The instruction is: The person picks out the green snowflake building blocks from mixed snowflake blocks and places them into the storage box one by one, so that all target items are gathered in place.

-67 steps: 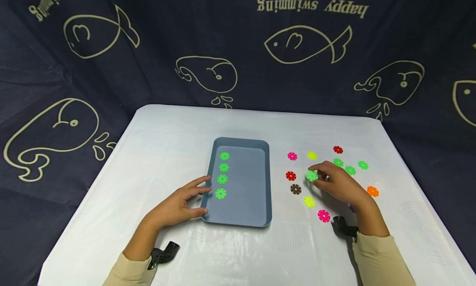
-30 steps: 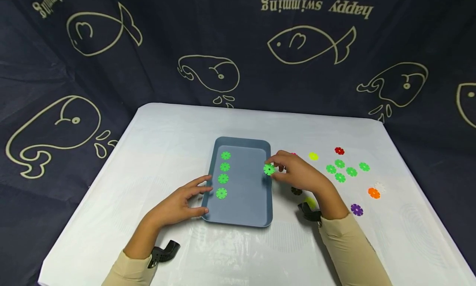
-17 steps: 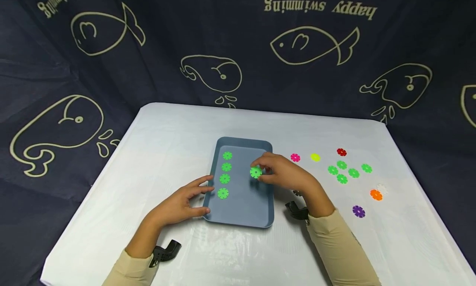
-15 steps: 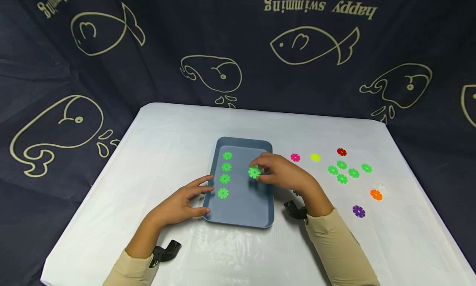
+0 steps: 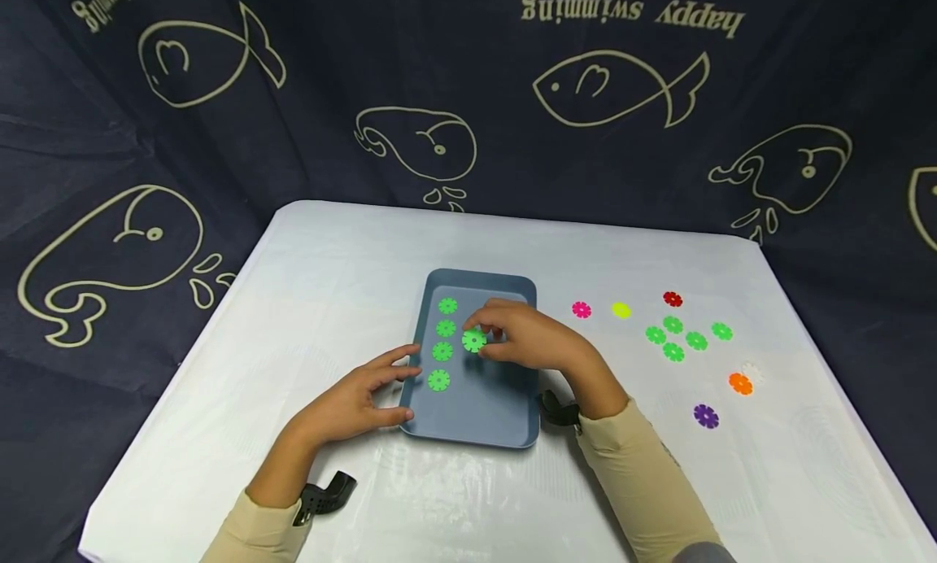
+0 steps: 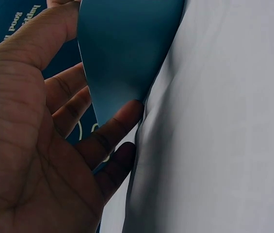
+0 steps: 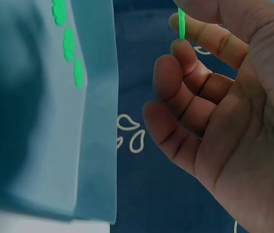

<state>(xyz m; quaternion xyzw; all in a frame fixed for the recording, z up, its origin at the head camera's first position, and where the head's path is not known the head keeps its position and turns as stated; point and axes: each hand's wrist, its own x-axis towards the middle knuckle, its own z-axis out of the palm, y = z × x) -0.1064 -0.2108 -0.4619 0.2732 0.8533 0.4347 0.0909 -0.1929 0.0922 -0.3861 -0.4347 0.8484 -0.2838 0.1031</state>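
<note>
My right hand [image 5: 523, 335] pinches a green notched disc [image 5: 474, 340] between thumb and forefinger, over the grey tray [image 5: 490, 416]. In the right wrist view the same disc [image 7: 182, 25] shows edge-on between the fingers. Several matching green discs lie in a column along the tray's left side, the nearest one [image 5: 439, 380] in front. My left hand [image 5: 351, 404] has its fingers spread, the tips at the tray's left wall. In the left wrist view those fingers touch the outside of the tray wall [image 6: 127, 48].
Right of the tray lie several more green discs [image 5: 673, 352], plus a pink [image 5: 581, 309], a yellow [image 5: 621, 310], a red [image 5: 673, 299], an orange [image 5: 741, 383], a white [image 5: 754, 373] and a purple disc [image 5: 706, 416]. A dark cloth [image 5: 307, 164] hangs behind the white table [image 5: 329, 246].
My right hand has carried the green disc leftward from the loose discs on the right, across the tray's right wall, close to the column. The left hand has stayed at the tray.
</note>
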